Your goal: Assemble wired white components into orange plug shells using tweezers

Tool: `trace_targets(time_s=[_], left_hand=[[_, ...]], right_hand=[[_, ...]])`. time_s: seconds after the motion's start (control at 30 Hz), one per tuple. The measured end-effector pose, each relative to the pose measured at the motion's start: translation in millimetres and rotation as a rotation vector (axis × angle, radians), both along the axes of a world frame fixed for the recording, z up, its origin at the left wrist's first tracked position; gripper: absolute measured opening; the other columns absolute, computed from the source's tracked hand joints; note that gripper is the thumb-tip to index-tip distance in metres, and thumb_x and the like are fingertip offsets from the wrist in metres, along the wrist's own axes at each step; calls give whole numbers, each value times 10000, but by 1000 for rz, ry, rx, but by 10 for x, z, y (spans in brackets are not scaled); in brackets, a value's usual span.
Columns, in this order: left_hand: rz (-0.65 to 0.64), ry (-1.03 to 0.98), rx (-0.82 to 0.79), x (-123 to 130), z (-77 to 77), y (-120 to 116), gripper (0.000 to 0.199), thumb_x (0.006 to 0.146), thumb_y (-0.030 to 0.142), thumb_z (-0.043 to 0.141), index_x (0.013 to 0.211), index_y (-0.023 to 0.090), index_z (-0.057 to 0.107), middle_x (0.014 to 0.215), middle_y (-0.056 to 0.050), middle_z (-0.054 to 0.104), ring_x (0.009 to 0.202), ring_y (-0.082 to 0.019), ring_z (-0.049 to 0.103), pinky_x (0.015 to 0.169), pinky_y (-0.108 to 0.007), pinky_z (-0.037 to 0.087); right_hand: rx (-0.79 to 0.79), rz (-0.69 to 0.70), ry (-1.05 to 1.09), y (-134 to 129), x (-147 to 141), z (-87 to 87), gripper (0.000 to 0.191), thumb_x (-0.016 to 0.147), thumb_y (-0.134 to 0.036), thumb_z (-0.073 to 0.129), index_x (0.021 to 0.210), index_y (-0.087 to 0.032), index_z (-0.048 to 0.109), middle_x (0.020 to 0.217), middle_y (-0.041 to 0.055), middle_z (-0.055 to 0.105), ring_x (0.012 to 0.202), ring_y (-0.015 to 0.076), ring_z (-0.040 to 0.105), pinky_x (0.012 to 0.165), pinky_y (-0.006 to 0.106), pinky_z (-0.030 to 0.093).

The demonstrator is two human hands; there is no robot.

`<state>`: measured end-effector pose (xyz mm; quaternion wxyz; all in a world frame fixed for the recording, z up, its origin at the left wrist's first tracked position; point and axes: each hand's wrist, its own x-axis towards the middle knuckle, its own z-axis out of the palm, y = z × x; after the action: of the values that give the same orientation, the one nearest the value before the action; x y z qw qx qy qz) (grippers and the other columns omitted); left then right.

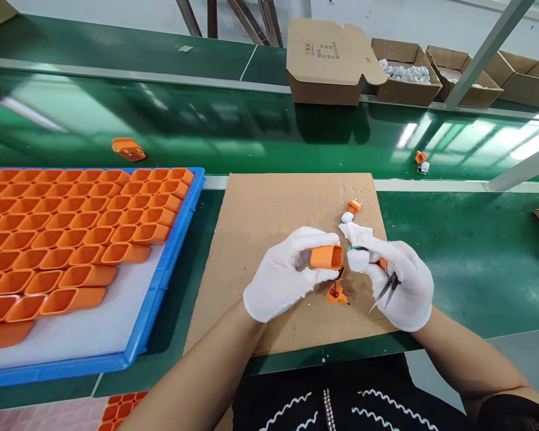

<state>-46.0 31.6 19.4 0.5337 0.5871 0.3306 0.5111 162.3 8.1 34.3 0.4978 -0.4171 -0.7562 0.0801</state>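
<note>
So the left hand (291,272) has the orange shell (327,257) pinched between thumb and fingers, open end facing right, over the cardboard (260,239). Right hand (399,281) is closed round tweezers (388,290), pinching a white piece (358,260) just beside the shell.

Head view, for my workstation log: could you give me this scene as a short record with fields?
Left hand: white-gloved, holding an orange oval plastic sleeve
Right hand: white-gloved, holding a white rounded part and a dark pointed metal tool
Under hands: flat brown cardboard sheet
Left side: blue plastic tray with rows of orange sleeves
Back right: open brown cardboard boxes
</note>
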Motion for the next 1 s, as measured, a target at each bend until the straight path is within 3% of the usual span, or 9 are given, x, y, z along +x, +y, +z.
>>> trace_targets(time_s=[0.1, 0.23, 0.37, 0.53, 0.63, 0.83, 1.0], left_hand=[[11, -21, 69, 7, 2, -8, 387, 742, 96, 833, 1077, 272, 752, 1103, -55, 709, 998, -187, 684, 835, -313, 600], [-22, -114, 43, 19, 15, -27, 395, 770, 60, 799, 1087, 289, 749, 1147, -52, 695, 1019, -212, 723, 799, -311, 635], [-54, -180, 15, 38, 37, -31, 406, 775, 32, 784, 1074, 305, 758, 1146, -34, 695, 1026, -224, 741, 772, -296, 656], [-58, -272, -151, 52, 80, -32, 350, 737, 77, 850, 1022, 243, 732, 1083, -41, 731, 989, -244, 759, 753, -296, 657], [-91, -322, -272, 37, 88, -33, 310, 787, 186, 845, 1048, 214, 681, 1037, -53, 745, 910, -240, 768, 756, -343, 654], [-284, -273, -416, -15, 61, -22, 313, 918, 300, 724, 1214, 230, 650, 808, -18, 718, 650, -119, 672, 681, -267, 588], [-276, -228, -340, -18, 38, -18, 308, 919, 261, 712, 1227, 282, 697, 915, -30, 730, 756, -144, 686, 721, -284, 591]], right_hand=[[10, -8, -46, -15, 16, -4, 416, 943, -150, 657, 1328, -304, 618, 835, -13, 688, 711, 123, 658, 642, 249, 561], [-99, 9, 13, -19, 37, -39, 437, 950, -192, 649, 1367, -313, 595, 863, -2, 692, 739, 140, 667, 697, 289, 588], [-42, -5, -7, -18, 28, -54, 462, 942, -184, 662, 1374, -328, 591, 826, -12, 668, 718, 137, 651, 659, 275, 570], [-60, -2, 29, -15, 14, -38, 456, 940, -184, 675, 1361, -339, 597, 836, -16, 662, 745, 141, 665, 685, 283, 583], [-40, -8, 33, -9, 22, -19, 434, 927, -158, 685, 1325, -319, 618, 902, -2, 693, 783, 140, 683, 722, 280, 589], [-95, 0, 39, -11, 23, -2, 369, 945, -192, 657, 1296, -301, 637, 880, 6, 706, 750, 148, 691, 686, 287, 597], [-22, -32, 19, -27, -18, 35, 342, 951, -164, 661, 1263, -303, 648, 827, -16, 664, 701, 116, 652, 638, 247, 559]])
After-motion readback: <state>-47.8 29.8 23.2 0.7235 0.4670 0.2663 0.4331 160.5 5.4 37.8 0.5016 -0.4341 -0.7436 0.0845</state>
